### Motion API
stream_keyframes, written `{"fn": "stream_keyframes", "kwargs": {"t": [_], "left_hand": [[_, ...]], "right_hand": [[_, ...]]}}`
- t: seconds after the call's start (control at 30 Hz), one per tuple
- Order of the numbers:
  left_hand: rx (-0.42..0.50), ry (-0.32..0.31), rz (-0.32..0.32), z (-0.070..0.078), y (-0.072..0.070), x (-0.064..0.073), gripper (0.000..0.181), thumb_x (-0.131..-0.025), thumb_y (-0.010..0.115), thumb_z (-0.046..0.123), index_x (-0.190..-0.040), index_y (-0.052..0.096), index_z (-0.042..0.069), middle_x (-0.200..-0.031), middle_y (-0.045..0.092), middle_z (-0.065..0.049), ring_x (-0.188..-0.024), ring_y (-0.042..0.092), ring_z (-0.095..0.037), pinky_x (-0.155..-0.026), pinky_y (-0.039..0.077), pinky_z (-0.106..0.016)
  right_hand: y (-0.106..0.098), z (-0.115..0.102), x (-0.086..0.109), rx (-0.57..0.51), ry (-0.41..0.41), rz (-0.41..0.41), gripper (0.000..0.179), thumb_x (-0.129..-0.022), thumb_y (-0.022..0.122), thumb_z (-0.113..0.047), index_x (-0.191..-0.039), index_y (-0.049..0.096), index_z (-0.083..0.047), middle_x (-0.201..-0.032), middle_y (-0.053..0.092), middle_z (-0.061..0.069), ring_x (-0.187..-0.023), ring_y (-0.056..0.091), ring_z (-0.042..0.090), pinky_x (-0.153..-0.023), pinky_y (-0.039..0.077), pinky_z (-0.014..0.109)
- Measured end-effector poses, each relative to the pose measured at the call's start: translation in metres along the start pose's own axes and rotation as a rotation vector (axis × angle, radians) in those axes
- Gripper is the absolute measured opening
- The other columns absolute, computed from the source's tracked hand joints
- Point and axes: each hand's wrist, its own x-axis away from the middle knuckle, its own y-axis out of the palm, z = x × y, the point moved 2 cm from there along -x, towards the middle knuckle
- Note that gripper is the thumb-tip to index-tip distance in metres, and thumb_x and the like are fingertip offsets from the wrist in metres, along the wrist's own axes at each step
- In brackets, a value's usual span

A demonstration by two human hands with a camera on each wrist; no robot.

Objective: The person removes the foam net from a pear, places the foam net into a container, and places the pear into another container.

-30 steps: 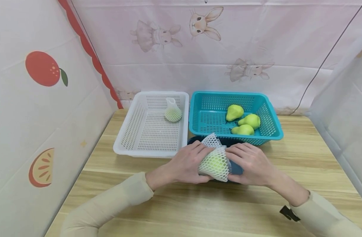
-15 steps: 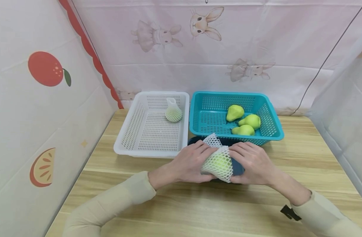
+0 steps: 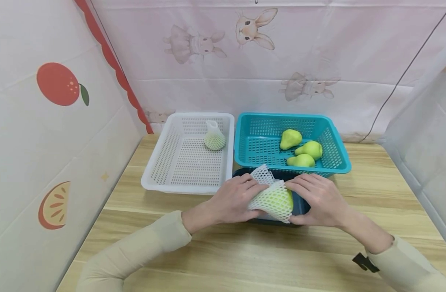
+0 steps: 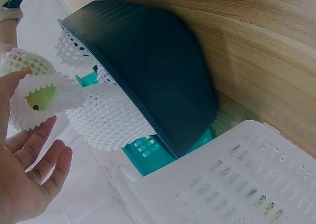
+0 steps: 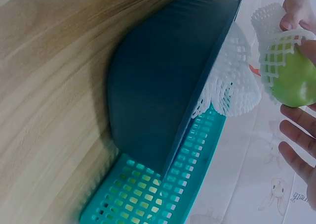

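Over a dark blue basin (image 3: 304, 205), both hands hold a green pear (image 5: 295, 78) partly covered by a white foam net (image 3: 269, 202). The left hand (image 3: 232, 199) grips the netted pear from the left. At the net's right edge, the right hand (image 3: 319, 199) pinches the foam with thumb and finger; its other fingers extend beside the pear in the right wrist view. Bare green skin shows at that end. Through the net's other opening, the left wrist view shows a dark spot on the pear. Further foam nets (image 4: 106, 117) stick out of the basin.
A white basket (image 3: 150, 186) at the back left holds one netted pear (image 3: 214, 140). Behind the basin, a turquoise basket (image 3: 346, 167) contains three bare pears (image 3: 290, 139). Everything stands on a wooden table (image 3: 223, 259), with printed cloth walls at the back and sides.
The right hand has shifted slightly right, away from the left hand, along with the net's edge. More bare green pear now shows at the right end.
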Motion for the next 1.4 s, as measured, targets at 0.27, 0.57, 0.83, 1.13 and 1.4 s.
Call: {"fn": "stream_keyframes", "kwargs": {"t": [0.27, 0.57, 0.83, 1.13, 1.4], "left_hand": [[0.003, -0.02, -0.029, -0.001, -0.003, 0.0, 0.059, -0.085, 0.086, 0.048, -0.132, 0.071, 0.015, -0.116, 0.08, 0.003, -0.104, 0.069, -0.014, -0.084, 0.057, -0.025], [-0.005, -0.026, -0.035, -0.003, -0.006, 0.0, 0.05, -0.088, 0.084, 0.048, -0.126, 0.075, 0.016, -0.116, 0.081, 0.003, -0.102, 0.071, -0.013, -0.085, 0.057, -0.024], [-0.05, -0.011, -0.021, -0.006, -0.007, 0.002, 0.048, -0.089, 0.08, 0.053, -0.12, 0.076, 0.017, -0.112, 0.078, 0.003, -0.098, 0.066, -0.015, -0.083, 0.055, -0.024], [-0.082, 0.009, -0.023, -0.008, -0.009, 0.004, 0.047, -0.09, 0.079, 0.054, -0.116, 0.075, 0.016, -0.108, 0.077, 0.002, -0.092, 0.063, -0.016, -0.078, 0.053, -0.024], [-0.126, 0.099, 0.0, -0.012, -0.012, 0.001, 0.045, -0.09, 0.079, 0.053, -0.116, 0.074, 0.016, -0.105, 0.077, 0.004, -0.09, 0.062, -0.014, -0.077, 0.051, -0.024]], "right_hand": [[-0.006, 0.004, 0.003, -0.009, 0.027, -0.012, 0.078, -0.093, 0.05, -0.075, -0.114, 0.075, -0.004, -0.102, 0.079, 0.008, -0.09, 0.073, 0.025, -0.075, 0.062, 0.045], [-0.014, 0.009, 0.005, -0.017, 0.052, -0.011, 0.076, -0.09, 0.057, -0.074, -0.116, 0.074, -0.005, -0.101, 0.078, 0.006, -0.091, 0.073, 0.024, -0.079, 0.06, 0.044], [-0.022, 0.014, 0.004, 0.024, 0.037, 0.047, 0.078, -0.09, 0.056, -0.076, -0.113, 0.076, -0.005, -0.099, 0.079, 0.005, -0.085, 0.073, 0.024, -0.074, 0.059, 0.043], [-0.033, 0.024, 0.006, 0.085, 0.049, 0.081, 0.081, -0.088, 0.055, -0.078, -0.111, 0.076, -0.003, -0.093, 0.077, 0.009, -0.083, 0.072, 0.027, -0.072, 0.058, 0.044], [-0.043, 0.036, 0.008, 0.137, 0.08, 0.063, 0.085, -0.09, 0.051, -0.081, -0.111, 0.076, -0.003, -0.092, 0.077, 0.012, -0.083, 0.072, 0.029, -0.068, 0.058, 0.044]]}}
